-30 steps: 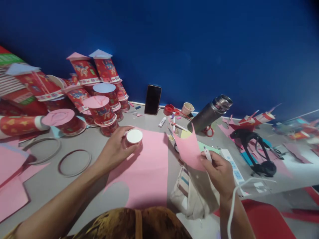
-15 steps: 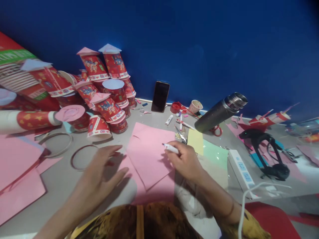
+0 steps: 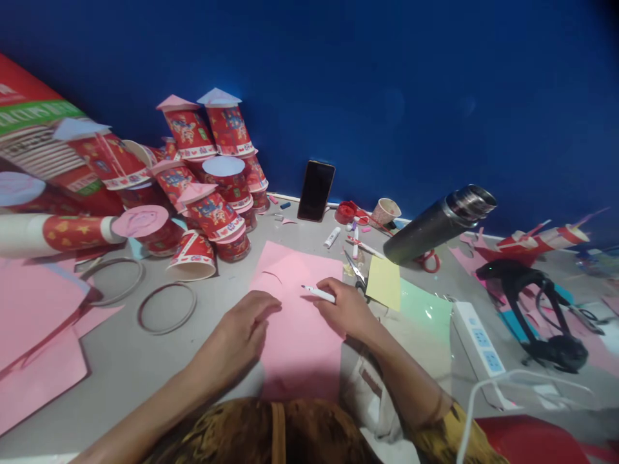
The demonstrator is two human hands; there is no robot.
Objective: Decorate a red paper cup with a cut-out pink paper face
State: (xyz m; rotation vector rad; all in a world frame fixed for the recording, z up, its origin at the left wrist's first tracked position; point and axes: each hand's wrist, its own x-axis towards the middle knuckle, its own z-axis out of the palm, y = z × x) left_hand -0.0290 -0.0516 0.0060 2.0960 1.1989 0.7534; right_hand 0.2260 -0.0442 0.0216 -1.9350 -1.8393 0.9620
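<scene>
Across the near middle of the table, we have pink paper (image 3: 302,361) lying flat between the two hands, a short curved dark line showing toward its far left corner, though whether it is a slit or an edge I can't tell. And look at the right hand (image 3: 345,312): fingers pinched around a white marker (image 3: 320,294), dark tip pointing left, held low above the sheet; whether it touches the sheet is hard to call. Over to the left hand (image 3: 242,322), resting at the paper's left edge, fingers loosely bent, only a narrow gap to the thumb and nothing seen in it. Just left of that hand lies a thin ring (image 3: 167,309), and farther left a second ring (image 3: 116,281). Beyond them a red cup (image 3: 192,251) lies tipped, its mouth facing the near side, right beside the crowded stack of red cups (image 3: 217,216), several wearing paper cones. On the right side, scissors (image 3: 356,269) lie just past the right hand, next to a yellow sheet (image 3: 383,283). Far back, a phone (image 3: 316,190) stands near the blue wall (image 3: 338,77), with a dark bottle (image 3: 423,232) to its right.
</scene>
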